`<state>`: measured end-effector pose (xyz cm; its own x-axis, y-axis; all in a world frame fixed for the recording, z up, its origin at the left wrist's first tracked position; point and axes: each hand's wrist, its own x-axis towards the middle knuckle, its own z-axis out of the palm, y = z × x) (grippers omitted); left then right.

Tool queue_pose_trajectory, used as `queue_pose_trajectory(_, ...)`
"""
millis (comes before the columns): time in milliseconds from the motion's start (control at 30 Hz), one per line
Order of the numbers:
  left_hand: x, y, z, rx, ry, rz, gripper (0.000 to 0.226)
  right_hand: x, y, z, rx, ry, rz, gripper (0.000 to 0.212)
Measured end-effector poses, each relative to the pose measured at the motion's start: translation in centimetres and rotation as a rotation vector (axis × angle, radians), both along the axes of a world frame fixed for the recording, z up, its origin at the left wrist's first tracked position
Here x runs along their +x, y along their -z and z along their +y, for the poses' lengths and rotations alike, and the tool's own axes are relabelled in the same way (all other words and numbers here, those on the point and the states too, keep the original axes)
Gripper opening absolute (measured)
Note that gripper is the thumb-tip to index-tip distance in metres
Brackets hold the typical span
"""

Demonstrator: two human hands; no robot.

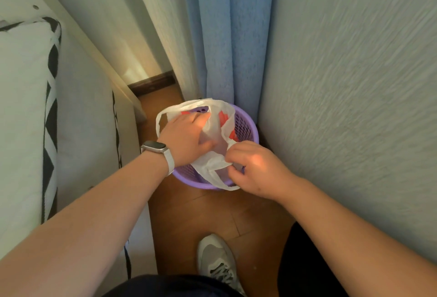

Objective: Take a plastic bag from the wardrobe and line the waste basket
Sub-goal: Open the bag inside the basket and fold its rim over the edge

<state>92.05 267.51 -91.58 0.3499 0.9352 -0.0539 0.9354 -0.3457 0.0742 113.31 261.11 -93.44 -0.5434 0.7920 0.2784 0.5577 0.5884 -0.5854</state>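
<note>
Now half inside the waste basket point(247, 129) by the wall point(354, 84) at right, the plastic bag point(214, 163) is pinched at its near edge by my right hand point(256, 170), my left hand point(185, 139) reaching inside, grip unclear; a hard tug could tear it.

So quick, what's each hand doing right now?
Left hand: in the white plastic bag; grip cannot be told.
Right hand: pinching the bag's edge.
</note>
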Motion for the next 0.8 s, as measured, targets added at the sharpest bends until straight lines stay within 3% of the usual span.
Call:
queue_pose_trajectory(233, -1.1, 1.4, -0.4, 0.029, -0.133, -0.030, 0.026, 0.3, -0.2, -0.1, -0.078, 0.047, 0.033, 0.031)
queue_pose_trajectory(367, -1.9, 1.3, 0.0, 0.077, -0.193, -0.070, 0.016, 0.9, 0.3, 0.4, -0.096, 0.092, -0.004, 0.025)
queue_pose_trajectory(567, -4.2, 0.4, 1.1, 0.184, -0.372, -0.187, 0.021, 2.5, 1.1, 1.8, -0.124, 0.186, -0.121, 0.012)
queue_pose_trajectory(800, -5.2, 0.0, 0.3, 0.166, -0.683, -0.390, 0.024, 5.3, 1.9, 2.2, -0.180, 0.354, -0.278, 0.022)
